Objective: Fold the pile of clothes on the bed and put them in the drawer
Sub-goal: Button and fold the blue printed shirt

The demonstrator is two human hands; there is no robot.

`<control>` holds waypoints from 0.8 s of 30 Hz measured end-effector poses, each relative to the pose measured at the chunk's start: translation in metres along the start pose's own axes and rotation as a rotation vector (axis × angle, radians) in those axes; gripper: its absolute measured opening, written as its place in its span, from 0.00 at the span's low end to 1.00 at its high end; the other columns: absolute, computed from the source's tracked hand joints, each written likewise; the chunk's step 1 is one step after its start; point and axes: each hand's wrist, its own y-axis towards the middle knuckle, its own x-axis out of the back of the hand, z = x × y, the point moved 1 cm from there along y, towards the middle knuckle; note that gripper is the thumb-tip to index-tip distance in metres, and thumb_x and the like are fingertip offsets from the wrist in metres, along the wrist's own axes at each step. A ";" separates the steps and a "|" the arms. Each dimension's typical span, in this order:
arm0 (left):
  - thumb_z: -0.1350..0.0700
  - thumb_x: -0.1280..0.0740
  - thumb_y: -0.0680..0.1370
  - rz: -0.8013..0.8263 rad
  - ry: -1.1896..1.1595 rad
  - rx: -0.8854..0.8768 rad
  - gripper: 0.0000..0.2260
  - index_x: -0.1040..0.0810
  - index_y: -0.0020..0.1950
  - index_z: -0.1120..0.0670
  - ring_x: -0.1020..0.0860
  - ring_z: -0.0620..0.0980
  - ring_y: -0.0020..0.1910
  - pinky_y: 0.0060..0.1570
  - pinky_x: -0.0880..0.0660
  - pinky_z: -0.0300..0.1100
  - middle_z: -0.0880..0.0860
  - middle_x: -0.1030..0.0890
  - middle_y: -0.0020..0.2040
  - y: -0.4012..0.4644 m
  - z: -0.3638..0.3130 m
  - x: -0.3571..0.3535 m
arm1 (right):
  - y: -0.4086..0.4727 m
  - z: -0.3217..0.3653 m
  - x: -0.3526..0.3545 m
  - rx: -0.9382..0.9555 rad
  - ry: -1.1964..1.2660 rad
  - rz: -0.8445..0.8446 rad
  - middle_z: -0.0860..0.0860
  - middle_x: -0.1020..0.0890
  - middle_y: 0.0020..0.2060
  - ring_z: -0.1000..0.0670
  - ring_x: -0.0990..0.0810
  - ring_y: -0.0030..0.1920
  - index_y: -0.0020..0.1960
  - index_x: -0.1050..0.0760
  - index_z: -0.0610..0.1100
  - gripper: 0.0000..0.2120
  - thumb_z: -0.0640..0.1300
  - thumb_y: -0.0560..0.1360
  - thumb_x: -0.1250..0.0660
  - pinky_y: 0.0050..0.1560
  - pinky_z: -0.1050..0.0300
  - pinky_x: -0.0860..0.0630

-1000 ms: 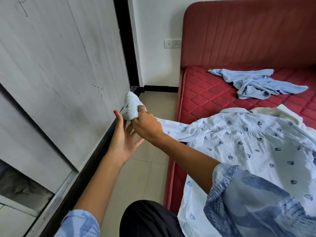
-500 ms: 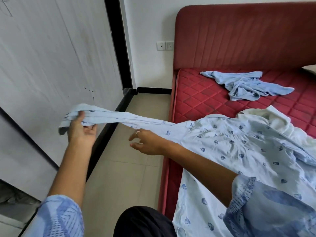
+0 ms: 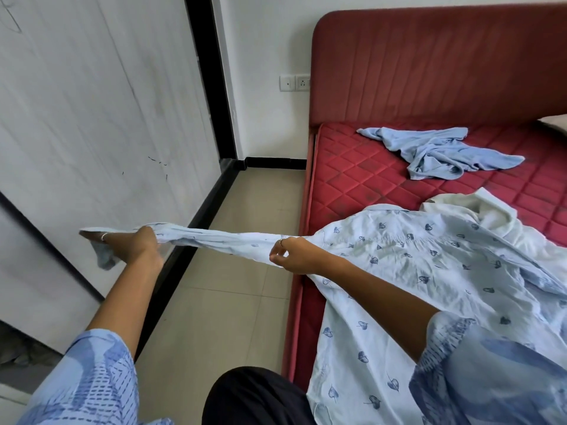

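Note:
A pale blue shirt [image 3: 429, 265] with a small dark leaf print lies spread on the red bed [image 3: 362, 179] and hangs over its left edge. One sleeve [image 3: 214, 237] is stretched out level over the floor. My left hand [image 3: 135, 246] grips the sleeve's cuff end, close to the wardrobe. My right hand [image 3: 294, 254] pinches the sleeve where it meets the shirt body, at the bed's edge. A crumpled plain blue garment [image 3: 441, 154] lies further up the mattress. A cream garment [image 3: 478, 213] pokes out from under the printed shirt.
A grey-white wardrobe [image 3: 92, 118] with a black base runs along the left, and an opening [image 3: 18, 351] shows at its lower left. A strip of beige tiled floor [image 3: 227, 302] separates wardrobe and bed. The red padded headboard [image 3: 429, 62] stands at the back.
My left hand took the sleeve's cuff end from my right hand and drew it out to the left until taut. My right hand slid back along the sleeve and now pinches it near the shoulder.

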 end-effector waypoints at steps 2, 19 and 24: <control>0.63 0.38 0.73 0.020 0.098 -0.176 0.26 0.39 0.69 0.49 0.31 0.48 0.62 0.62 0.31 0.43 0.47 0.37 0.70 -0.018 -0.007 -0.003 | 0.002 0.002 0.011 -0.022 0.056 -0.054 0.44 0.18 0.53 0.45 0.20 0.53 0.58 0.22 0.40 0.13 0.46 0.79 0.39 0.57 0.52 0.25; 0.63 0.35 0.78 1.046 0.684 -1.061 0.15 0.26 0.64 0.59 0.20 0.53 0.52 0.40 0.33 0.21 0.53 0.21 0.51 -0.243 -0.011 -0.096 | -0.048 0.046 0.146 -0.292 0.932 -0.280 0.43 0.19 0.42 0.47 0.19 0.39 0.55 0.23 0.39 0.11 0.42 0.74 0.31 0.47 0.50 0.20; 0.51 0.37 0.79 0.765 0.777 -0.873 0.14 0.32 0.63 0.50 0.21 0.50 0.52 0.52 0.24 0.49 0.48 0.21 0.55 -0.264 0.080 -0.042 | -0.054 0.022 0.184 -0.369 0.999 -0.494 0.42 0.21 0.39 0.46 0.20 0.37 0.43 0.27 0.38 0.05 0.33 0.77 0.39 0.38 0.53 0.20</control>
